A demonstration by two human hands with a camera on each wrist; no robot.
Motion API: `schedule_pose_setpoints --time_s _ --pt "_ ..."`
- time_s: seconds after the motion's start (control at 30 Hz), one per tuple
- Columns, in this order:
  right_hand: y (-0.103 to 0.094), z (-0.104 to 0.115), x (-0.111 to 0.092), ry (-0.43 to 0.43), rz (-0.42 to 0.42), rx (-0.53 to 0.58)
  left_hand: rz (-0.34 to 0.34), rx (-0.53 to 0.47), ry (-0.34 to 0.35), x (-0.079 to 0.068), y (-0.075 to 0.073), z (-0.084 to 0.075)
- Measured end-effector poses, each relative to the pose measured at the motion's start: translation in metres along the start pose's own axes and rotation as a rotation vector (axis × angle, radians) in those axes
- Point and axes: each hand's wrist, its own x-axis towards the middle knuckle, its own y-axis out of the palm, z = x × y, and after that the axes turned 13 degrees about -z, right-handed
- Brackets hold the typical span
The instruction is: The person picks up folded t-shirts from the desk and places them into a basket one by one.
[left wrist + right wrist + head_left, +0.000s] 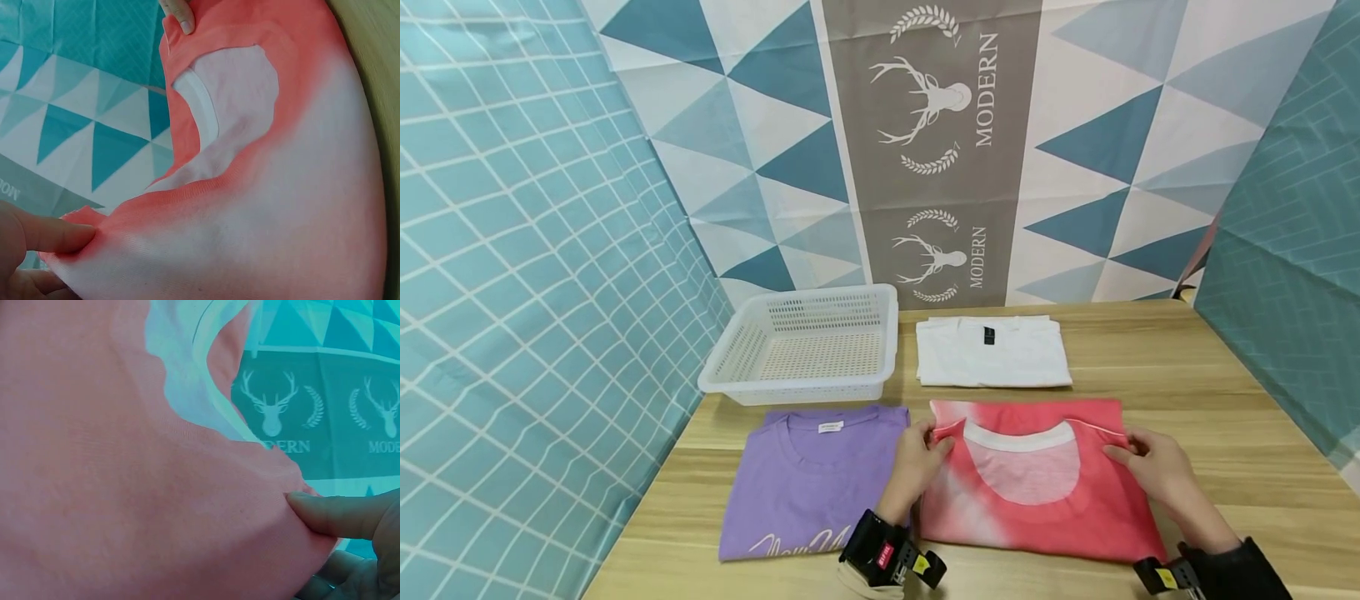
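A red and white tie-dye T-shirt (1030, 517), folded into a rough rectangle with its neckline at the far side, lies at the front of the table. My left hand (919, 465) pinches its left shoulder edge between thumb and fingers. At the opposite shoulder, my right hand (1157, 468) pinches the fabric the same way. Up close, the left wrist view shows the left thumb (65, 236) on top of the cloth (269, 206). In the right wrist view the right thumb (337, 514) presses on the shirt's corner, with the other fingers underneath.
A folded purple T-shirt (820, 492) with pale lettering lies just left of the red one, partly behind my left forearm. Farther back are a white perforated plastic basket (805, 389) and a folded white T-shirt (992, 358). Patterned cloth hangs around the wooden table (1240, 433).
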Motion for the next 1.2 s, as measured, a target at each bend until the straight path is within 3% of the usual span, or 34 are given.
schedule_pose_setpoints --time_s 0.33,0.67,0.9,1.2 --pt "-0.011 0.013 -0.011 -0.054 -0.085 -0.022 -0.008 -0.059 -0.024 -0.007 -0.006 -0.014" --pt "-0.019 0.025 -0.02 -0.206 -0.23 -0.034 -0.075 -0.116 -0.039 -0.009 -0.012 -0.029" --pt "-0.022 0.033 -0.02 -0.191 -0.216 -0.028 -0.111 -0.133 -0.044 -0.006 -0.018 -0.033" --pt "-0.025 0.047 -0.017 -0.242 -0.236 0.007 -0.167 -0.142 -0.02 0.004 -0.031 -0.042"
